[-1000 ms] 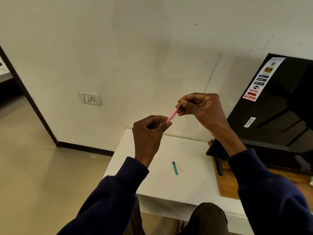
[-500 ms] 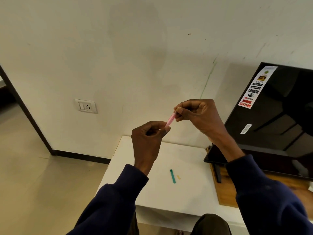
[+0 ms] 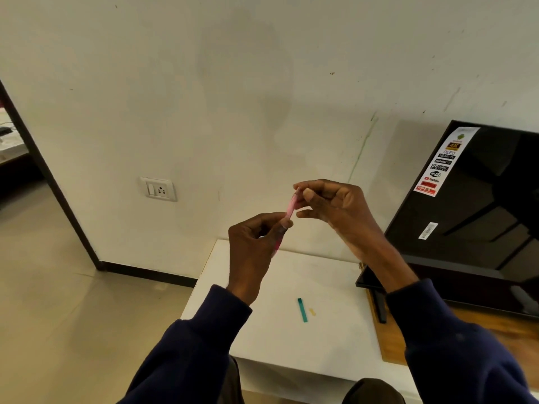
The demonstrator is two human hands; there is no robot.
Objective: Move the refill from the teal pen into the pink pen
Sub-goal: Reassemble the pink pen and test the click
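I hold the pink pen (image 3: pixel 290 207) up in front of the wall, above the white bench (image 3: pixel 335 339). My left hand (image 3: pixel 253 246) has its grip clenched round the lower barrel; my right hand (image 3: pixel 335 205) pinches the upper end. A teal pen piece (image 3: pixel 302 310) lies on the bench below, a small yellow bit (image 3: pixel 312 312) just beside it.

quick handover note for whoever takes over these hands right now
Left hand: shut on the lower end of the pink pen, held above the white table.
Right hand: fingertips pinch the pen's upper end.
Teal pen piece lies on the table, a small yellow bit beside it.
Done: teal pen looks taken apart.
Left: can't tell whether the refill is in; finish and close the pink pen.
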